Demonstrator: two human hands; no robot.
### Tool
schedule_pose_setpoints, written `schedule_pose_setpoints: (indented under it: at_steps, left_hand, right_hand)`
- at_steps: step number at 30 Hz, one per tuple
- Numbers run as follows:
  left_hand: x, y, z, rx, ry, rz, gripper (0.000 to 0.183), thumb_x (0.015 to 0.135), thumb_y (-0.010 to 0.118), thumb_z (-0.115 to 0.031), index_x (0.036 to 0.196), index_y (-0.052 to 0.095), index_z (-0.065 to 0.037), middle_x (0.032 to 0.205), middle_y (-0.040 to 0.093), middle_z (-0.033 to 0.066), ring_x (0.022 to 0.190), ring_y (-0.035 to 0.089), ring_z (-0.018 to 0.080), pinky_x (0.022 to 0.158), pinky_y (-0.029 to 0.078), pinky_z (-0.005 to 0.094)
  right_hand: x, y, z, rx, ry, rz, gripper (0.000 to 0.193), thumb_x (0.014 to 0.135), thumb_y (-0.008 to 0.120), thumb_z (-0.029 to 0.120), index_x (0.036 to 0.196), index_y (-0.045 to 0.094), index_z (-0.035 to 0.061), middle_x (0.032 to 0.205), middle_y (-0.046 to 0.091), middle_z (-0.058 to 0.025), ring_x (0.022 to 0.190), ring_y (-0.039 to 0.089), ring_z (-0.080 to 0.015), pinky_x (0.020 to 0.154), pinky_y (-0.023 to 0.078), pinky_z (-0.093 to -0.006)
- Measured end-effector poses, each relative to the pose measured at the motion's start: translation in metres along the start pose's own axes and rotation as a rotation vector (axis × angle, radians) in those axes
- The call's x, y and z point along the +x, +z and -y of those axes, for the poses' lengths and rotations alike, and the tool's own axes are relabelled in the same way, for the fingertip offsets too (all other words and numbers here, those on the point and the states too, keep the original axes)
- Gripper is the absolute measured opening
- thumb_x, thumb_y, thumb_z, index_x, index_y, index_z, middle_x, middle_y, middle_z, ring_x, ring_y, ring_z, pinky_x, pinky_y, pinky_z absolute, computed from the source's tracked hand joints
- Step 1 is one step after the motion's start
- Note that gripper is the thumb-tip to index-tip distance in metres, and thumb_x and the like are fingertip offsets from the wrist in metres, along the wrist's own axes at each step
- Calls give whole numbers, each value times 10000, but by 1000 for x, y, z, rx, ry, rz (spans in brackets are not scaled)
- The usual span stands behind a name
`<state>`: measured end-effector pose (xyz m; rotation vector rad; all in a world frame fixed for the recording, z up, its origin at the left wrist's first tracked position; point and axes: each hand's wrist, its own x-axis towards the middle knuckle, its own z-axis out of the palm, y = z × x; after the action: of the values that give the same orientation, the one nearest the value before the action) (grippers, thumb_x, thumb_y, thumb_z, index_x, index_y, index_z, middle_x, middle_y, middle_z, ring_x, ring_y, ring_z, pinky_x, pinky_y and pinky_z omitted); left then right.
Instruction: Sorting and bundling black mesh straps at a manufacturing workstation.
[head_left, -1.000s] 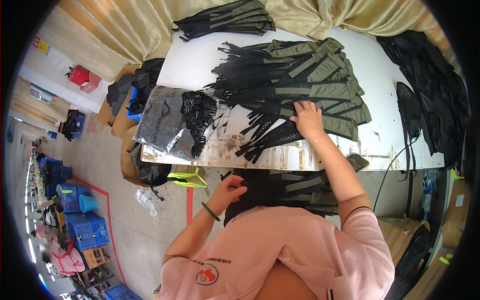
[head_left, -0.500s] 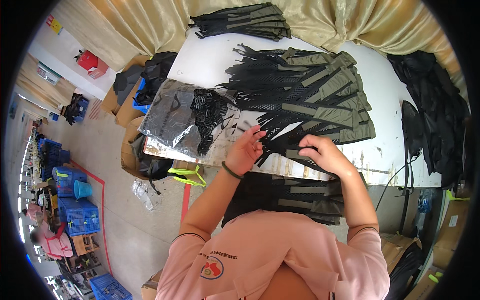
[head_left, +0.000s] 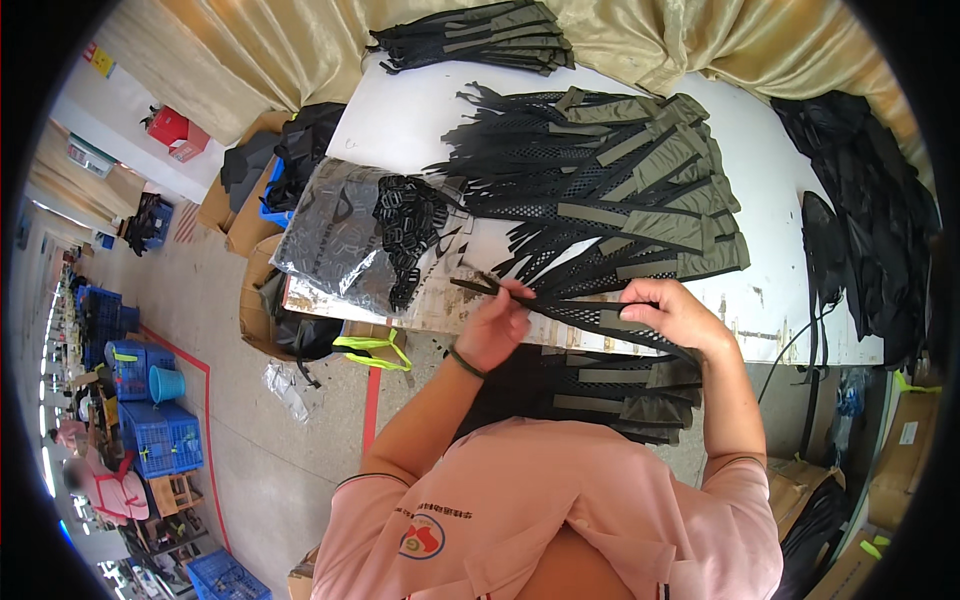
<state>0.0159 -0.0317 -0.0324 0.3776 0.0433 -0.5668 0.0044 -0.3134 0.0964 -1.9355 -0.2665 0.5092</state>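
Between my hands stretches a black mesh strap (head_left: pixel 580 314) with an olive strip, held over the table's front edge. My left hand (head_left: pixel 494 330) pinches its narrow black end, and a thin tail of webbing sticks out to the left past the fingers. The right hand (head_left: pixel 680 314) grips the wider part near the olive strip, thumb on top. Just beyond lies a fanned pile of similar mesh straps (head_left: pixel 640 180), olive ends to the right. Left of the pile, black plastic buckles (head_left: pixel 408 235) are heaped on a clear printed plastic bag (head_left: pixel 335 240).
Another strap bundle (head_left: pixel 475 38) lies at the table's far edge. More straps (head_left: pixel 610 385) sit below the front edge, close to my body. Black fabric pieces (head_left: pixel 850 200) hang at the right. Cardboard boxes (head_left: pixel 262 300) stand left of the white table (head_left: pixel 390 115).
My left hand has closed on the strap's narrow end and drawn it out to the left. The right hand has shifted slightly right, and the strap now lies straighter between them.
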Motion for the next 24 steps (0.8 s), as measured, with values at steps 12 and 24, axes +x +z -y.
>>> schedule_pose_setpoints:
  at_steps: [12,24]
  left_hand:
    - [-18,20,-23,338,190,-260,74,892,531,-11,948,516,-56,968,594,81,889,631,184,723,520,263]
    - [-18,11,-83,1452,482,-351,28,819,643,-40,843,642,-26,763,649,27,631,551,88,583,442,224]
  right_hand:
    - [46,57,-26,-495,-348,-258,464,741,690,117,1173,538,44,1127,579,-171,1067,530,-349,931,426,-397]
    - [94,130,-13,28,-315,-106,204,836,578,46,1035,609,13,854,646,-133,741,640,-243,653,494,-301]
